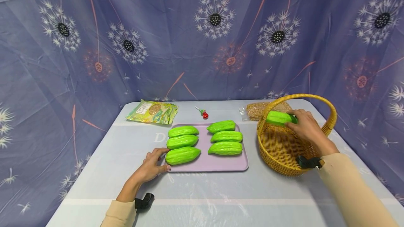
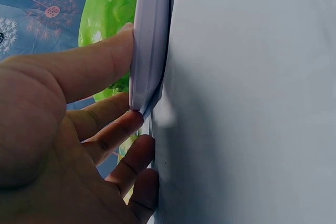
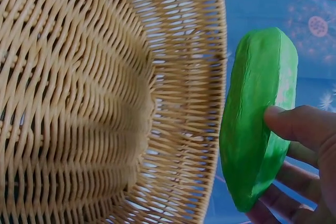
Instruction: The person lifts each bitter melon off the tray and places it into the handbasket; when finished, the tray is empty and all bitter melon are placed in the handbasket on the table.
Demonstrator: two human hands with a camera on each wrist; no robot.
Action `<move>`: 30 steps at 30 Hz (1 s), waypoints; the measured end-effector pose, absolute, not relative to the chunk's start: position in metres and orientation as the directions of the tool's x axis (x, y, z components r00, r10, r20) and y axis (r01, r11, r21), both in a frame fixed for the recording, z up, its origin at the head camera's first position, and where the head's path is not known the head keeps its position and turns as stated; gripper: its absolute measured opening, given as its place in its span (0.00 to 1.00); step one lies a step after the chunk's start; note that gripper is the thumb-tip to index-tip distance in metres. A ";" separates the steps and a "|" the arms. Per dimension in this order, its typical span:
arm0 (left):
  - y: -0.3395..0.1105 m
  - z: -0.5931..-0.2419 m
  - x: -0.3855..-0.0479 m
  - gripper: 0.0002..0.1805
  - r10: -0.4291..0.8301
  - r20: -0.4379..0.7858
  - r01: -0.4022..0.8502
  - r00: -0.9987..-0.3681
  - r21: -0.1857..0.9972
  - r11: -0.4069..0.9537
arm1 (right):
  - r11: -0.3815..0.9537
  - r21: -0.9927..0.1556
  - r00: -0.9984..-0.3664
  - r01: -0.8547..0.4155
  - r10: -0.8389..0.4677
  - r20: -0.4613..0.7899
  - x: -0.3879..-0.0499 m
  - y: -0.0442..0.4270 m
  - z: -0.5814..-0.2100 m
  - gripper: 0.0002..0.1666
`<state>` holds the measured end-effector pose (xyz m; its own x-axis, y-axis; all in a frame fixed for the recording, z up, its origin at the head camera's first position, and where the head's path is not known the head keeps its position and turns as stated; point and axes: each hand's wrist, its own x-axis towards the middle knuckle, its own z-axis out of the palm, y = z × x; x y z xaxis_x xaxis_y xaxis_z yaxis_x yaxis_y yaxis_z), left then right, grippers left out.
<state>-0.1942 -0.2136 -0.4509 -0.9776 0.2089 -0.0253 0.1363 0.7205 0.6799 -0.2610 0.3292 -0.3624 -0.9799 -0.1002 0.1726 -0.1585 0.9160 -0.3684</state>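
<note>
My right hand (image 1: 304,125) holds a green ridged bitter melon (image 1: 279,118) above the far part of the wicker basket (image 1: 271,150). In the right wrist view the thumb lies across this melon (image 3: 257,119) and the fingers are behind it, beside the basket's rim (image 3: 210,77). My left hand (image 1: 151,165) grips the near left corner of the lilac tray (image 1: 205,165). The left wrist view shows the thumb on the tray's rim (image 2: 149,40) and fingertips at its side. Several bitter melons lie on the tray in two columns, the nearest left one (image 1: 183,155) close to my left fingers.
Behind the tray lie a green-yellow printed packet (image 1: 153,112) and a red and green lollipop (image 1: 203,112). A clear bag of brown grains (image 1: 257,110) lies behind the basket, whose tall handle (image 1: 298,96) arches over it. A patterned blue curtain (image 1: 176,45) hangs behind the table.
</note>
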 end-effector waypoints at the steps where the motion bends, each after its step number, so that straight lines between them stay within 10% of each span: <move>1: -0.214 -0.451 -0.194 0.34 0.209 -0.025 0.137 -0.978 0.679 0.721 | 0.916 -0.368 -0.981 -0.157 -0.101 0.166 -0.263 0.330 -0.364 0.31; 30: -0.213 -0.451 -0.193 0.34 0.206 -0.030 0.129 -0.978 0.688 0.714 | 0.954 -0.280 -0.994 -0.105 -0.090 0.065 -0.281 0.344 -0.399 0.30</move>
